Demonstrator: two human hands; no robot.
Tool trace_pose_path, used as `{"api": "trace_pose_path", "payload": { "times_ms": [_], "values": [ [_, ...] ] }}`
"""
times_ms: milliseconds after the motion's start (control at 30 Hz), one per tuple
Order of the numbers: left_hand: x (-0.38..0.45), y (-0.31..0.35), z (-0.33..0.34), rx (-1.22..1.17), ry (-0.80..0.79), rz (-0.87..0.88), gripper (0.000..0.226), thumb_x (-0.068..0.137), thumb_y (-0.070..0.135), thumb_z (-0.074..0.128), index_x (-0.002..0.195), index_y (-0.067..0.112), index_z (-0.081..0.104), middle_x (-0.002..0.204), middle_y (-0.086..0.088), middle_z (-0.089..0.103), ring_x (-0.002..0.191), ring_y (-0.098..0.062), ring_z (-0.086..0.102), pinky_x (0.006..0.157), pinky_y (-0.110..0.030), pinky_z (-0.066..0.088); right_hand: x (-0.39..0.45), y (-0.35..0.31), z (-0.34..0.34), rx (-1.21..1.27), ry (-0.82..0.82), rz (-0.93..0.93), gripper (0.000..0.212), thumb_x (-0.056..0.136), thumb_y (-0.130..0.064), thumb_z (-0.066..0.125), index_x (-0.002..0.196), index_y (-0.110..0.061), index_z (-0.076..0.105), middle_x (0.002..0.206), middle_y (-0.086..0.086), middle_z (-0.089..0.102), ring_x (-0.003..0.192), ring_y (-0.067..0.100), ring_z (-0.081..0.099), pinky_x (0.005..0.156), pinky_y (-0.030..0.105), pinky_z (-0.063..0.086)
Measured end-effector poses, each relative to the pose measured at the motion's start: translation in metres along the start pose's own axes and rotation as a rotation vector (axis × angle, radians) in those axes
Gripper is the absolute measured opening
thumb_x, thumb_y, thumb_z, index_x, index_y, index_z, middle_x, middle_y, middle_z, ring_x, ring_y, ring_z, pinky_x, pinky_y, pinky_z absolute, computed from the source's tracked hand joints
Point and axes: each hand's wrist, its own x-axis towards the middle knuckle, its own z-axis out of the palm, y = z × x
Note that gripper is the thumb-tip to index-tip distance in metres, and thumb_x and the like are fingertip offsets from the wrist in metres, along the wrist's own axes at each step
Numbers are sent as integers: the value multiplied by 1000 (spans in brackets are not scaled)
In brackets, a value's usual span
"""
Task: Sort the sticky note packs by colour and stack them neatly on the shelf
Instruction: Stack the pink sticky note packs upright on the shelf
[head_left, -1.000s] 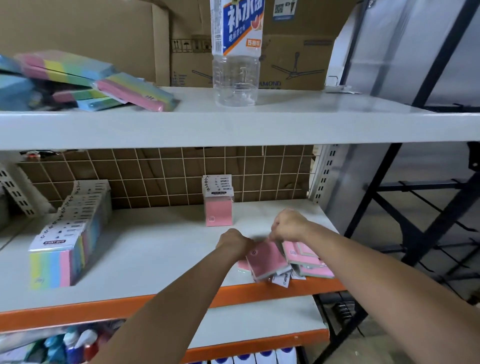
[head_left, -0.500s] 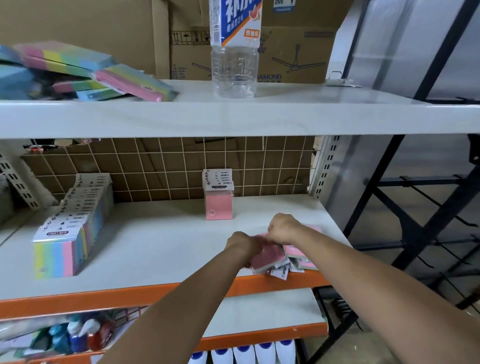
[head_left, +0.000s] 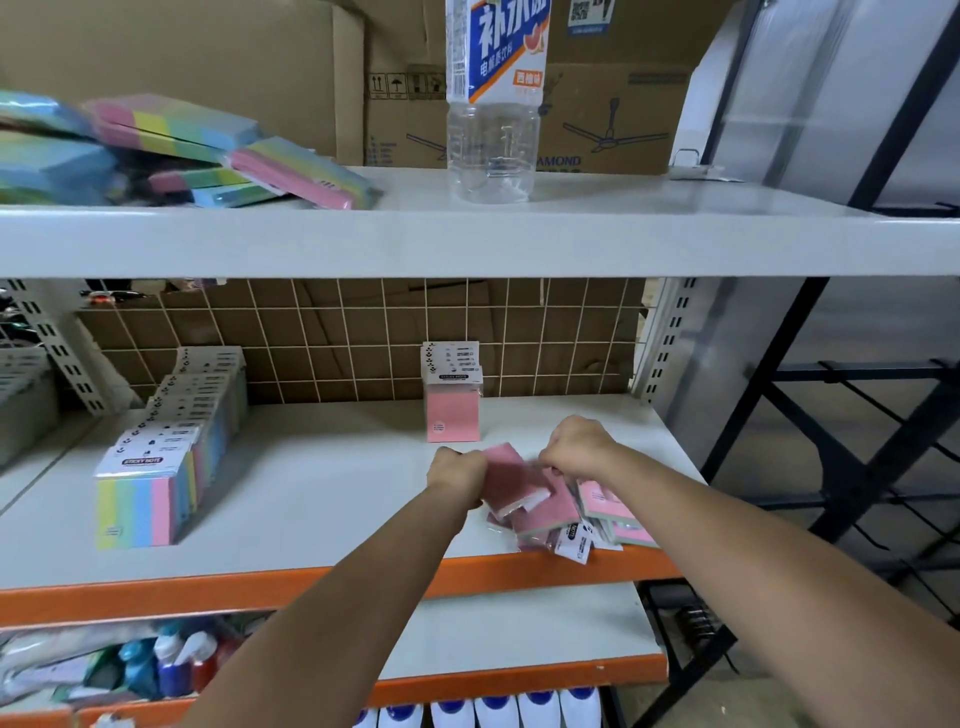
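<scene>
Left hand (head_left: 457, 470) and right hand (head_left: 576, 447) both grasp one pink pack (head_left: 511, 480); upright pink stack (head_left: 452, 410) lies just beyond, left hand nearer.

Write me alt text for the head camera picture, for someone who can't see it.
Both hands, left hand and right hand, grip pink sticky note packs from a loose pile at the middle shelf's front right. Behind stand upright pink packs, with a rainbow row at left. Loose rainbow packs and a clear bottle sit on the top shelf.
</scene>
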Motion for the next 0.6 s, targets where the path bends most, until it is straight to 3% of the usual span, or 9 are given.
{"api": "trace_pose_path", "payload": {
  "times_ms": [67, 133, 200, 300, 367, 467, 600],
  "values": [
    [-1, 2, -4, -139, 13, -31, 34, 88, 7, 47, 121, 1, 44, 103, -19, 55, 82, -33, 56, 70, -34, 54, -3, -5, -2, 54, -11, -6, 13, 78, -14, 63, 74, -4, 70, 66, 10, 68, 57, 20, 64, 58, 25, 51],
    [-3, 4, -6, -253, 25, -20, 34, 88, 3, 45, 121, -1, 46, 103, -18, 55, 87, -34, 57, 63, -32, 55, -8, -10, -1, 145, -68, 32, 17, 83, -12, 60, 72, -3, 69, 59, 7, 65, 44, 15, 56, 47, 19, 46],
    [-9, 7, -8, -316, 31, 4, 30, 88, -3, 42, 117, 0, 49, 102, -17, 54, 90, -34, 55, 57, -29, 51, -10, -14, 4, 227, -106, 77, 19, 85, -15, 60, 72, -3, 67, 56, 7, 64, 41, 16, 54, 46, 18, 43],
    [-11, 8, -10, -381, 4, -20, 28, 88, -4, 41, 113, 5, 48, 103, -18, 55, 90, -35, 57, 60, -31, 51, -7, -17, 12, 330, -98, 92, 17, 88, -18, 59, 83, -3, 65, 64, 9, 66, 51, 19, 60, 56, 25, 52],
    [-12, 7, -11, -312, -41, -25, 29, 89, -1, 41, 116, 4, 47, 104, -18, 54, 86, -33, 58, 61, -31, 52, -6, -17, 15, 506, -126, 129, 11, 90, -13, 57, 93, -3, 60, 74, 11, 64, 58, 20, 60, 66, 31, 54],
    [-13, 4, -11, -15, -125, 45, 40, 89, 3, 42, 129, 9, 42, 111, -14, 51, 95, -29, 54, 65, -30, 51, -7, -15, 16, 667, -142, 172, 3, 94, -8, 51, 96, -9, 53, 79, 9, 55, 62, 18, 51, 74, 33, 50],
    [-16, -1, -10, 131, -160, 125, 53, 90, 8, 41, 138, 27, 31, 116, -15, 58, 106, -32, 58, 71, -31, 49, 0, -10, 21, 671, -123, 131, 26, 93, -3, 49, 111, -22, 48, 93, 12, 55, 68, 19, 50, 80, 37, 52]
  ]
}}
